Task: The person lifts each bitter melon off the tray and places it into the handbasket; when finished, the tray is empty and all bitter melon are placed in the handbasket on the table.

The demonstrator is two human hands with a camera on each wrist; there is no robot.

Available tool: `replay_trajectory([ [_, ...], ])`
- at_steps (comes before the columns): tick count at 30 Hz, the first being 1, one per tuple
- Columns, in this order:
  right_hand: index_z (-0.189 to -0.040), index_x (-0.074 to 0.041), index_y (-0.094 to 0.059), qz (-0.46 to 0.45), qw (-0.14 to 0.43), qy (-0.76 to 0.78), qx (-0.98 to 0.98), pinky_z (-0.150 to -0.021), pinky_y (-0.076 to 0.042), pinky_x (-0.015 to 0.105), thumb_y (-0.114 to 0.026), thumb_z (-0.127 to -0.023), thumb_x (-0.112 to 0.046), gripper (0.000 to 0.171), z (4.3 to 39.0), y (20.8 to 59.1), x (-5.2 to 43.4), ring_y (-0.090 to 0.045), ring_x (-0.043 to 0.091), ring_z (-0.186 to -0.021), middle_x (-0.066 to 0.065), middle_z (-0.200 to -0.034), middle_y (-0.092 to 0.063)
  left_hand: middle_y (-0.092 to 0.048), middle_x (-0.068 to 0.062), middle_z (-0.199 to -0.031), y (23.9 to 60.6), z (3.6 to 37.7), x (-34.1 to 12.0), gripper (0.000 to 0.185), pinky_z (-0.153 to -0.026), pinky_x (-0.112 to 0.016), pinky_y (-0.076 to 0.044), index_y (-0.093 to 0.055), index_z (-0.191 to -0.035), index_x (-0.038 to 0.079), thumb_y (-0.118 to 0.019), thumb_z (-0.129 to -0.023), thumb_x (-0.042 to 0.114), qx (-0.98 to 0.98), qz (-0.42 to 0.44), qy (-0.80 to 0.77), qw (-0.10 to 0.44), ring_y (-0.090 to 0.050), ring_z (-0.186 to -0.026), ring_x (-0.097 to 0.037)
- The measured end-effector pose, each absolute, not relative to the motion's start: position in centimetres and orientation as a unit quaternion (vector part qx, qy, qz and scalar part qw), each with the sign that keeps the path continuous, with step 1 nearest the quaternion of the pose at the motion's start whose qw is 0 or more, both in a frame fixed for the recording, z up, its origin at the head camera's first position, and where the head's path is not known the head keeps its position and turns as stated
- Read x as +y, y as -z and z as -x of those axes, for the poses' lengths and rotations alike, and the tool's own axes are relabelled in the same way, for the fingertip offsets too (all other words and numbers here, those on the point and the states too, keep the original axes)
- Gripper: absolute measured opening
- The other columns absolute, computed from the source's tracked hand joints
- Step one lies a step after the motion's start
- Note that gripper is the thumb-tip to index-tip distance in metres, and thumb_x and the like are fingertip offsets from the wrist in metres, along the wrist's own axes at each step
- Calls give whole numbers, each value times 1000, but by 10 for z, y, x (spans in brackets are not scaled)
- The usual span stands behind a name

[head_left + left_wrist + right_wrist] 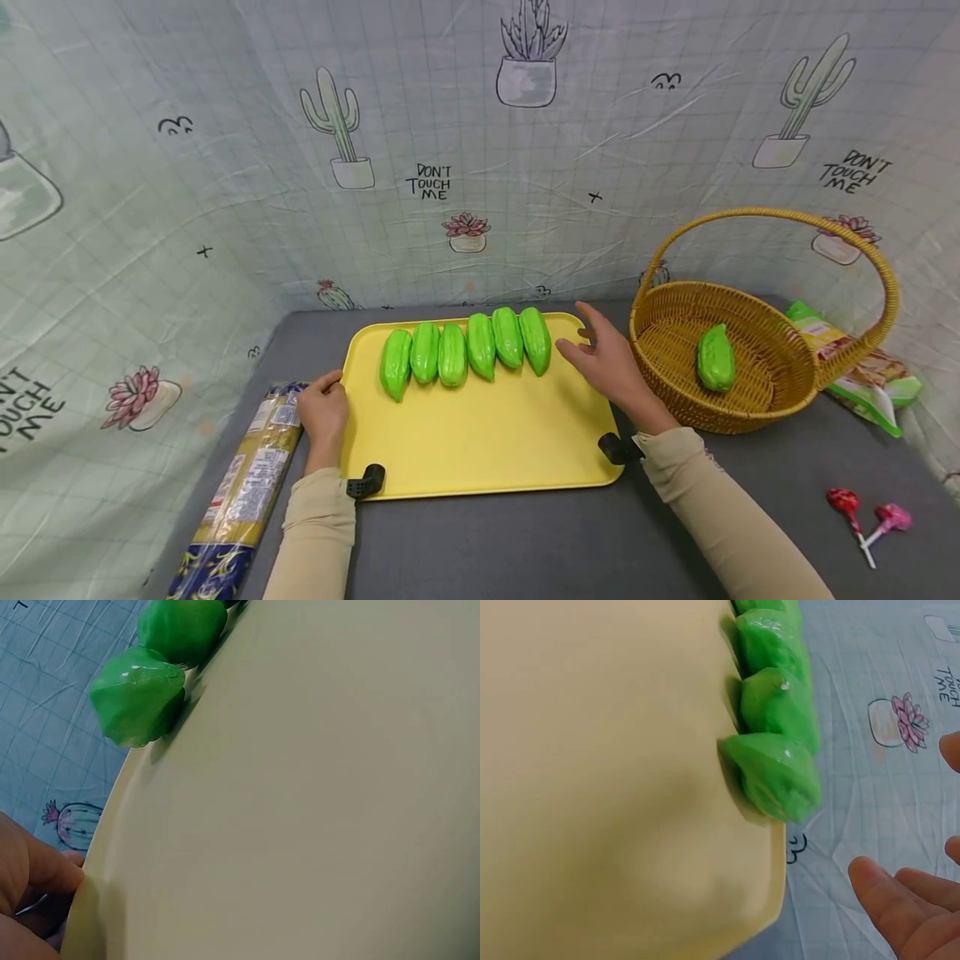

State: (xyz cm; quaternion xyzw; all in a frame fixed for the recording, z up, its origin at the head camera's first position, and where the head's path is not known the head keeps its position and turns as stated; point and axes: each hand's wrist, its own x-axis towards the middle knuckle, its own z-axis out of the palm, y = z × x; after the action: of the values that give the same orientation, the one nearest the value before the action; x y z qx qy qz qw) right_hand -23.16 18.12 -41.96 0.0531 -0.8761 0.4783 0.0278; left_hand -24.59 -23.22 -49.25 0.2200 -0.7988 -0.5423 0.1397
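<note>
Just beyond fingers (pixel 581 329) (right): gourds (pixel 535 340)

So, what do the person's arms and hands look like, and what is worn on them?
Both arms wear long beige sleeves down to the wrists. The left hand and right hand are bare, with no gloves or rings visible. A small black device sits at the left wrist and another at the right.

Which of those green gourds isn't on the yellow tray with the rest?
The green gourd lying alone inside the wicker basket; the other six sit in a row on the yellow tray.
</note>
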Motion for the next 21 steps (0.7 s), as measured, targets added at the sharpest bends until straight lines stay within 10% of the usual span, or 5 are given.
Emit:
replay_trajectory([
  [21,-165,-10,-16,-55,-28,-456,-888,-109,-46,60,-64,-101,-33,83,249,438,160,-40,51,-144,26,-167,-23,-62,-29,-136,495,246,-230,38,-93,-47,-51,-64,-135,-3,-43,-105,6,-803,-220,535,145,-63,-114,-42],
])
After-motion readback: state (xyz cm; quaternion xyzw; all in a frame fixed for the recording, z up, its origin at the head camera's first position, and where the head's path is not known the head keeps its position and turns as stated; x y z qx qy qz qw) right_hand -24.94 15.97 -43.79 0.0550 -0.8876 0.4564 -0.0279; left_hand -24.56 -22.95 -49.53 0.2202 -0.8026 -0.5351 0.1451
